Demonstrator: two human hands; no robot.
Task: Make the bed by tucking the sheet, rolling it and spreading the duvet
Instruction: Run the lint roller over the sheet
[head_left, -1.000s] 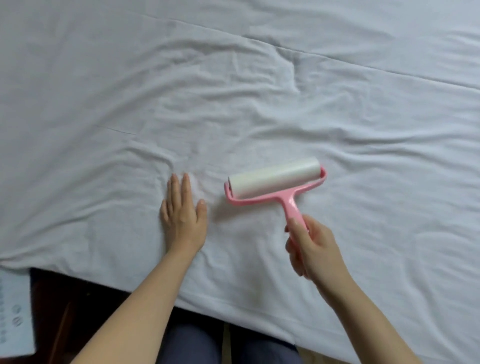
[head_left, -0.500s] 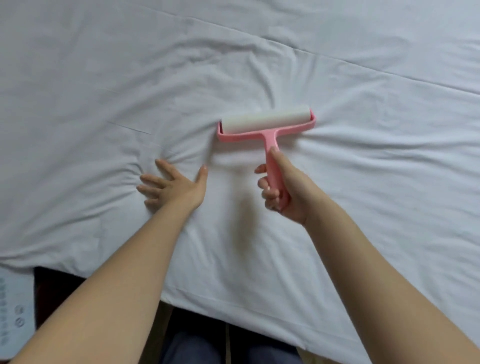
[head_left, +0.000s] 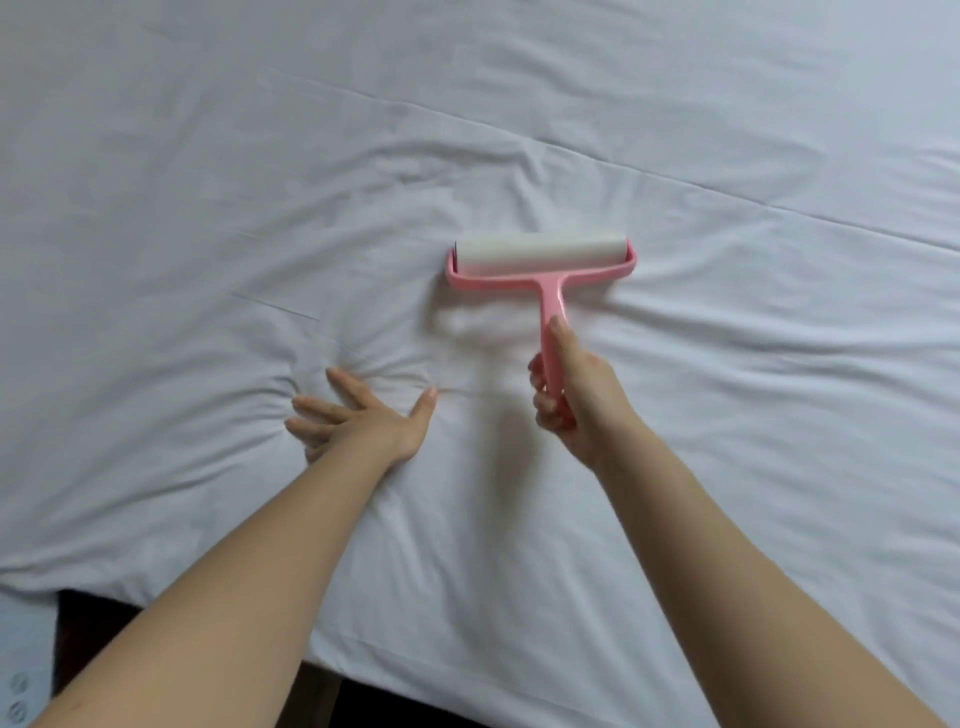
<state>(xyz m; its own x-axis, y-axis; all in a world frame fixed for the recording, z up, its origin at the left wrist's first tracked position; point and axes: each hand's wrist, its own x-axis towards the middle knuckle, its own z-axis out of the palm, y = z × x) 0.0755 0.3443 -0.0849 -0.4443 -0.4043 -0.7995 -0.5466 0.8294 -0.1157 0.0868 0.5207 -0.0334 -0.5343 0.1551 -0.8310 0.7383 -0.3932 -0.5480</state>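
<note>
Now the lint roller (head_left: 540, 260) is lying square across the white sheet (head_left: 727, 441), well in from the near edge of the bed, with its white drum touching the cloth and its pink handle pointing back toward me. A second ago it was sitting much closer to the edge and tilted, so I am reading this as the far end of one forward stroke; over the last half second it is hardly gaining ground. My right hand (head_left: 571, 400) is gripping the handle, fingers curled round it and thumb laid along the top. My left hand (head_left: 363, 421) is pressing flat on the sheet just beside the rolled strip, fingers straight and fanned apart where earlier they were lying together, and creases are radiating out from under it, so it is pinning the cloth while the drum is pulling on it. Beyond the roller a long fold line (head_left: 779, 208) is crossing the bed. By my judgement the rolling step is under way with most of the sheet not yet covered, and the duvet is waiting for later.
</note>
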